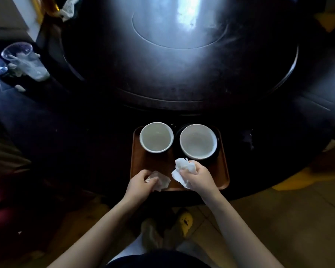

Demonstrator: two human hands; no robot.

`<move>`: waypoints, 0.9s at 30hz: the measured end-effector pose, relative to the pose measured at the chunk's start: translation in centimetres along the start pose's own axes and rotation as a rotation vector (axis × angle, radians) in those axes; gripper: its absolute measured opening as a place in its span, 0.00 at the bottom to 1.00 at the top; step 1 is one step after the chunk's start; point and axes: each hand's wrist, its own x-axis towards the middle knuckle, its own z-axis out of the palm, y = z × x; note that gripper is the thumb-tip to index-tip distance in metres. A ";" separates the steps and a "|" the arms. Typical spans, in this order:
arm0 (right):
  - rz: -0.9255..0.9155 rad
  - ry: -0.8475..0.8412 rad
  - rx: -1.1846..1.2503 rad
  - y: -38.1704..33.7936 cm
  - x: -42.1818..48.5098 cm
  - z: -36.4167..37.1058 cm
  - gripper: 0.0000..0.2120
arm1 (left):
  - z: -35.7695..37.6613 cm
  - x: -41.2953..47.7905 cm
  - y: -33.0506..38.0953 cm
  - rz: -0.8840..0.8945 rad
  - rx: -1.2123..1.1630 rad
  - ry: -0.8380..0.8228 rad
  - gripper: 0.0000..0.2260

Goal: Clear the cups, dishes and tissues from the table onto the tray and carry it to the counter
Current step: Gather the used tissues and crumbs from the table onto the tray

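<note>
A brown tray [223, 167] lies at the near edge of the dark round table [104, 117]. Two white bowls stand on its far half: the left bowl [156, 137] directly on the tray, the right bowl [198, 141] on a dark dish [215, 155]. My left hand [141, 183] is closed on a crumpled white tissue [162, 181] over the tray's near left corner. My right hand [200, 179] grips another crumpled white tissue [183, 168] just in front of the right bowl.
A dark turntable [182, 64] fills the table's middle. Clear plastic cups with tissue inside [25, 60] stand on a dark surface at the far left. A white cloth [70, 7] lies at the far edge. Tiled floor and my shoes [162, 235] are below.
</note>
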 end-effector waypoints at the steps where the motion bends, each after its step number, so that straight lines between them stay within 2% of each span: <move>1: 0.031 0.016 0.009 0.7 0.3 0.7 0.17 | -0.4 0.1 -0.3 0.004 0.028 0.028 0.09; 3: 0.102 0.108 -0.109 1.8 0.5 1.8 0.17 | -1.0 0.6 -0.7 0.021 0.035 0.074 0.11; 5: 0.148 0.211 -0.327 2.9 0.3 3.3 0.14 | -1.8 1.1 -1.8 0.076 0.062 0.063 0.11; 8: 0.140 0.310 -0.495 3.1 0.3 3.7 0.13 | -2.1 0.9 -2.5 0.287 0.324 0.143 0.17; 11: 0.058 0.247 -0.713 3.3 0.8 3.5 0.09 | -2.3 0.2 -1.9 0.433 0.437 0.258 0.18; 13: 0.010 0.161 -0.763 3.5 1.0 3.6 0.15 | -2.3 0.1 -1.4 0.469 0.369 0.232 0.17; 15: -0.028 0.114 -0.717 2.7 0.6 4.2 0.21 | -2.2 0.2 -0.6 0.445 0.226 0.110 0.17; 17: -0.092 0.097 -0.694 2.1 0.4 4.7 0.22 | -2.2 0.7 0.0 0.333 0.069 -0.060 0.18; 19: -0.141 0.122 -0.696 2.1 0.4 4.8 0.22 | -2.0 1.2 0.1 0.271 0.007 -0.157 0.15; 23: -0.173 0.277 -0.840 2.8 1.3 4.3 0.21 | -2.1 1.6 0.4 0.278 0.014 -0.117 0.07; 27: -0.180 0.516 -1.166 3.6 1.5 4.0 0.26 | -1.6 1.4 0.9 0.354 0.127 -0.062 0.14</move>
